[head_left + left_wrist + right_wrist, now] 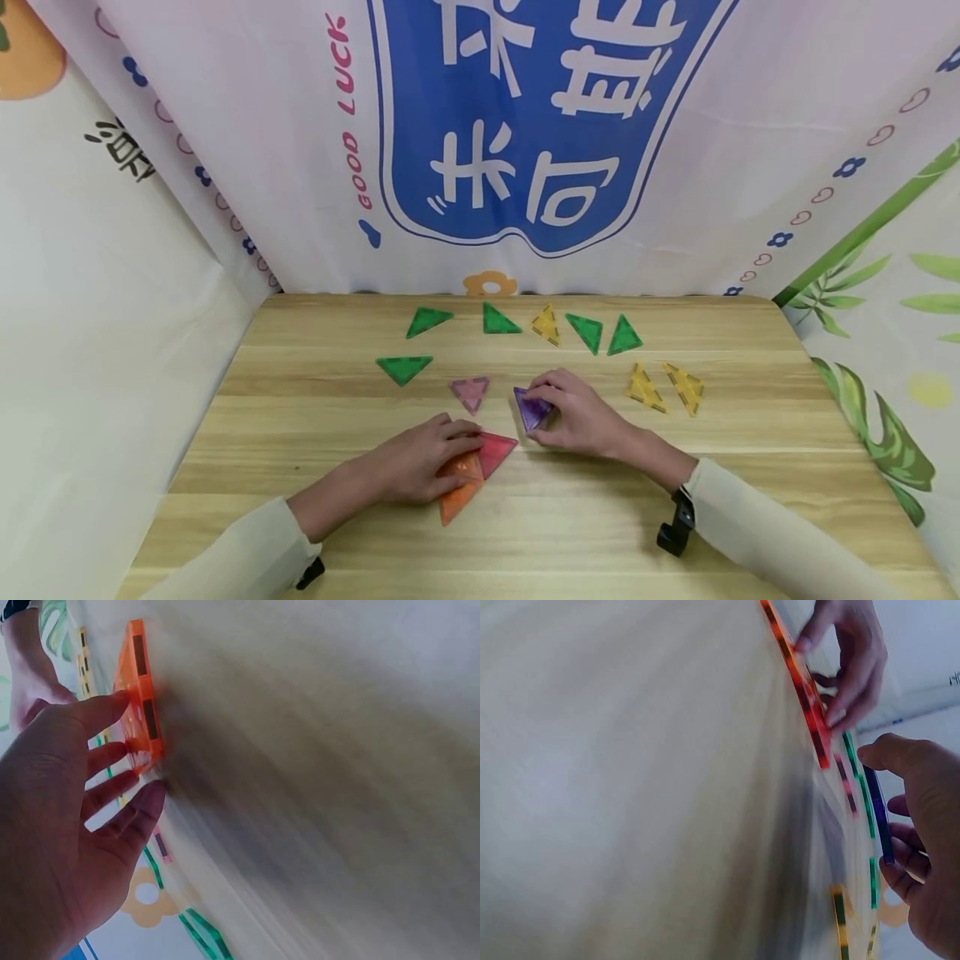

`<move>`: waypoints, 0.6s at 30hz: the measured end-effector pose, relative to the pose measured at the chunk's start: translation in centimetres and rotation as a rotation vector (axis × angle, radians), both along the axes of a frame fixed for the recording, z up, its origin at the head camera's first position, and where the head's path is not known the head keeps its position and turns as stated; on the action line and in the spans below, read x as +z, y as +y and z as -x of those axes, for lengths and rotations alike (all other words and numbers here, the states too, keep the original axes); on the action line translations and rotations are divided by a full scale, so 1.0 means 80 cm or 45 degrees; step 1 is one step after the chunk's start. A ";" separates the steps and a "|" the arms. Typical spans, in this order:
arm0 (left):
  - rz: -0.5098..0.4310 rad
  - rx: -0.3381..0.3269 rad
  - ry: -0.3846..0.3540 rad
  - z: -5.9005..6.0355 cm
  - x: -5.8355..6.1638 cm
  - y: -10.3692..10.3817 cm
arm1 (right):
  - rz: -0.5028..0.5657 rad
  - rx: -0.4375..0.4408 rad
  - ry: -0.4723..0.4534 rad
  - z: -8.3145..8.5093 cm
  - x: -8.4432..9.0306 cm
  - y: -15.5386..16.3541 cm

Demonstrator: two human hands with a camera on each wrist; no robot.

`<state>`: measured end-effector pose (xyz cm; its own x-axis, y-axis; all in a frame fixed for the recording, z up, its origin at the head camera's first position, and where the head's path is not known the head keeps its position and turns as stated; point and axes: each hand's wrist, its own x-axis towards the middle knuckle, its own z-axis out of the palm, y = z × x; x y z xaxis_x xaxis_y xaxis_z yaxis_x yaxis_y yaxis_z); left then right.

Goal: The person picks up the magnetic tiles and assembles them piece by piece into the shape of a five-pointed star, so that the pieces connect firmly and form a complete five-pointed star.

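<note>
Triangular tiles are spread over a wooden tabletop (300, 392), which is viewed from above by the head camera. The left hand (420, 458) is laid flat on an orange triangle (457, 492) at about six o'clock on the tabletop, with its fingers (112, 761) straight and spread over the tile rather than curled round it. A red triangle (495, 452) is seen touching the orange one along one edge, partly covered by the left fingertips. The right hand (577, 414) is placed just at three o'clock from the left hand, near the middle of the tabletop, and a purple triangle (532, 408) is pinched between its thumb and curled fingers (900, 862); the tile is held tilted on edge, its lower edge close to the wood. Whether that edge touches the tabletop cannot be told.

A pink triangle (470, 392) is lying flat between the two hands, at about twelve o'clock from the left hand. A green triangle (404, 367) is found at ten o'clock, and four more green triangles and one yellow triangle are ranged in a row along the far edge at twelve o'clock. Two yellow triangles (663, 387) are lying side by side at two o'clock, apart from the right hand. A printed cloth backdrop (525, 125) is hung behind the tabletop.
</note>
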<state>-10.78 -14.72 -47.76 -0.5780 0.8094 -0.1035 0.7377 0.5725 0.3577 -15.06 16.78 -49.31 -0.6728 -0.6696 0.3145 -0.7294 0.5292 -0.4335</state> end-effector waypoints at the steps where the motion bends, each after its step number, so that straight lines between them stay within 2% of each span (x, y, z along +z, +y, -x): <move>1: 0.001 0.014 0.027 -0.002 -0.001 -0.001 | 0.002 0.004 0.005 -0.006 0.001 0.000; 9: 0.025 0.124 0.210 -0.015 -0.004 -0.004 | 0.010 -0.012 -0.005 -0.044 -0.002 -0.013; 15: 0.025 0.180 0.261 -0.023 -0.006 0.000 | 0.007 -0.075 0.010 -0.052 -0.015 -0.030; 18: 0.031 0.194 0.254 -0.026 -0.005 0.001 | 0.019 -0.111 0.024 -0.052 -0.022 -0.036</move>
